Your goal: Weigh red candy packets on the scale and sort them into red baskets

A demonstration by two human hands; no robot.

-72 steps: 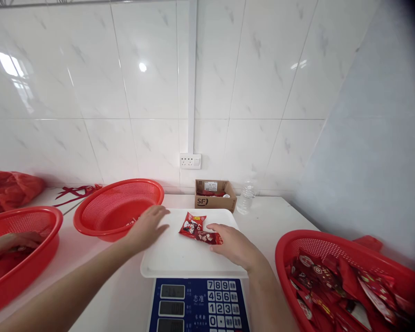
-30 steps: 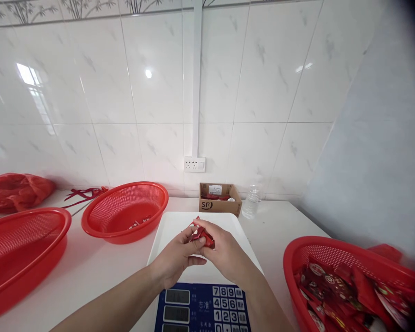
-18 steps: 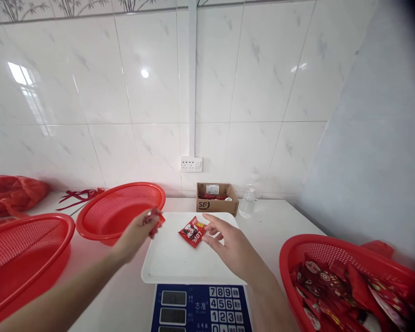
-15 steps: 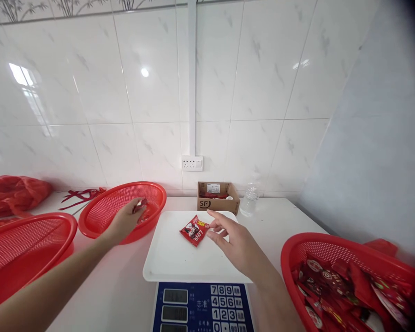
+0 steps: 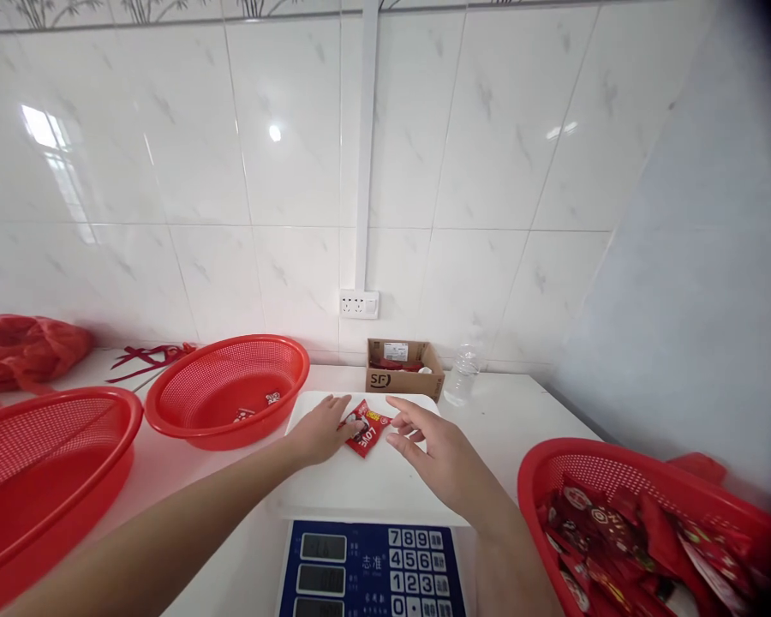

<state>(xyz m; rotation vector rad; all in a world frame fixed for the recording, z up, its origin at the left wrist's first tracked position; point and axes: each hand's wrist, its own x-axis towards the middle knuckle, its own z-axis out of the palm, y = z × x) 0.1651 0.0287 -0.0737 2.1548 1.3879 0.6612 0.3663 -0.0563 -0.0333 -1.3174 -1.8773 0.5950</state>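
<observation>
A small red packet [image 5: 367,434] printed with "LOVE" and a black-and-white picture lies on the white tray [image 5: 385,497] of a weighing scale. My left hand [image 5: 321,430] reaches over the packet's left side, fingers stretched out and thumb across the print. At the packet's right edge, my right hand [image 5: 433,441] hovers with bent fingers apart from the thumb. Whether its fingertips touch the packet I cannot tell. Below the tray, the scale's blue panel [image 5: 373,570] shows number keys and displays. A red basket [image 5: 228,356] behind my left arm holds a few small packets.
Another red basket [image 5: 112,411] stands at the left, near a red plastic bag [image 5: 32,347] and dark red ribbons [image 5: 145,358]. A basket [image 5: 533,467] full of red packets is at the right. Behind the tray are a cardboard box [image 5: 402,377] and a clear bottle [image 5: 463,377].
My left hand has let go of a small packet in the red basket and moved right to the packet on the tray. My right hand has stayed beside that packet.
</observation>
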